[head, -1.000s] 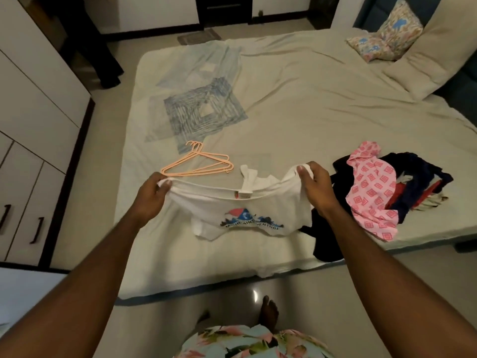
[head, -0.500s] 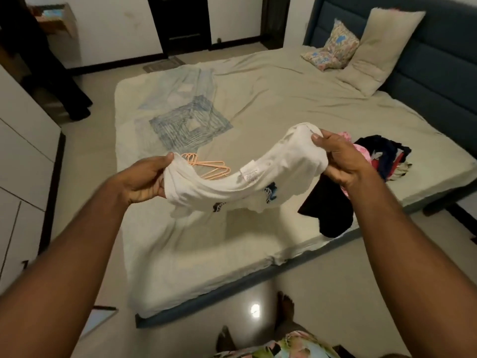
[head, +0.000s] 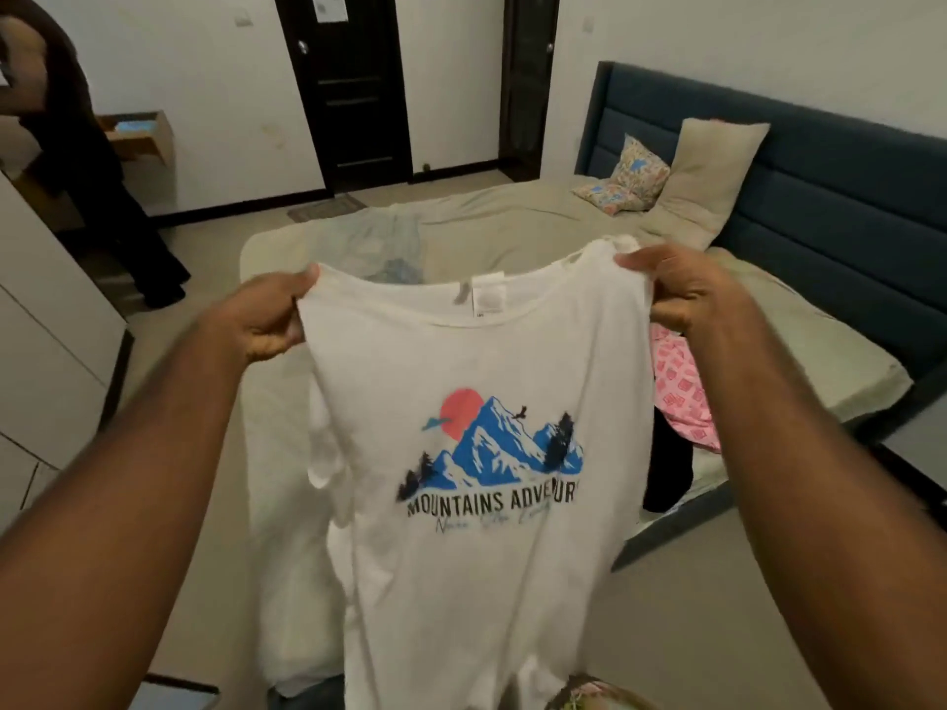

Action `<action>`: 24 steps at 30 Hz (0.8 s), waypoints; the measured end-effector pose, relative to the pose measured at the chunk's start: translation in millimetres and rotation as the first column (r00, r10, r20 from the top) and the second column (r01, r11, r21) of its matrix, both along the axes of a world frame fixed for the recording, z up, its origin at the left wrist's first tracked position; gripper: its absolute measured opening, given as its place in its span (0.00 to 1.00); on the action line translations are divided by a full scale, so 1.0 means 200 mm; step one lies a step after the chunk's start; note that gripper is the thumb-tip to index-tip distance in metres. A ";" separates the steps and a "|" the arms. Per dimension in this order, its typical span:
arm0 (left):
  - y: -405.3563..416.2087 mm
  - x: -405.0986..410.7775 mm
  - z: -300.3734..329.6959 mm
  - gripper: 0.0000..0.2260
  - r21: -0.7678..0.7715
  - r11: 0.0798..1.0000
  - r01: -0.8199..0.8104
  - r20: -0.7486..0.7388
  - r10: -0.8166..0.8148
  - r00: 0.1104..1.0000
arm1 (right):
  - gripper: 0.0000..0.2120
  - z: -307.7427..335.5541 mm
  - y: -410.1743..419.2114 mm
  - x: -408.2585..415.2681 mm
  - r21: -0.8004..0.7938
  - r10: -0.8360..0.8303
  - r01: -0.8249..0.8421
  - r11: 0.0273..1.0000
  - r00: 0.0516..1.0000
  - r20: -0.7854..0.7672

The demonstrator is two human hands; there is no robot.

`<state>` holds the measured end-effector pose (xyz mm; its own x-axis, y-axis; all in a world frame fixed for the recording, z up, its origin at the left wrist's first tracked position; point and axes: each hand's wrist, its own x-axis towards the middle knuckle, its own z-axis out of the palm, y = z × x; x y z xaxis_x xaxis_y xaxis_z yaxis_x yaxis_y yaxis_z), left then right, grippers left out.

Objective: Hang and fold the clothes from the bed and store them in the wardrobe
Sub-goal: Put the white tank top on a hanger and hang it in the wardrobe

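A white T-shirt (head: 476, 371) with a blue mountain print hangs full length in front of me, above the bed's near edge. My left hand (head: 261, 320) grips its left shoulder and my right hand (head: 681, 292) grips its right shoulder, both held up at chest height. Behind the shirt lies the bed (head: 799, 330) with a beige sheet. A pink patterned garment (head: 681, 397) and a dark one (head: 666, 468) from the clothes pile show past the shirt's right edge. The hangers are hidden behind the shirt.
White wardrobe doors (head: 46, 320) stand along the left. A person in dark clothes (head: 97, 161) stands at the back left. Dark doors (head: 353, 84) are in the far wall. Pillows (head: 707, 171) lean on the blue headboard (head: 830, 197).
Both hands lifted the shirt off the bed and raised it, so it now hangs open with the print facing me. My view tilted up toward the far wall.
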<state>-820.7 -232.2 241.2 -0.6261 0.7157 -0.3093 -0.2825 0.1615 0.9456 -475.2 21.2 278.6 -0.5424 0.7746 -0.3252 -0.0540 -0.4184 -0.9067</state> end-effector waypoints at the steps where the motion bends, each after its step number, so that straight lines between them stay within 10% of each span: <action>1: 0.01 0.00 -0.07 0.12 -0.076 0.997 -0.013 -0.081 0.007 0.997 | 0.13 -0.08 0.02 -0.03 0.016 0.000 -0.001 1.000 0.999 0.044; 8: 0.05 0.03 -0.53 0.12 -0.266 0.939 -0.219 -0.325 0.126 0.937 | 0.25 -0.67 0.15 -0.14 0.119 -0.025 0.005 0.993 0.986 0.165; 24: 0.61 -0.15 -1.35 0.10 -0.437 0.827 -0.355 -0.377 0.190 0.906 | 0.25 -1.62 0.94 -0.63 -0.005 0.182 -0.198 0.980 0.895 0.407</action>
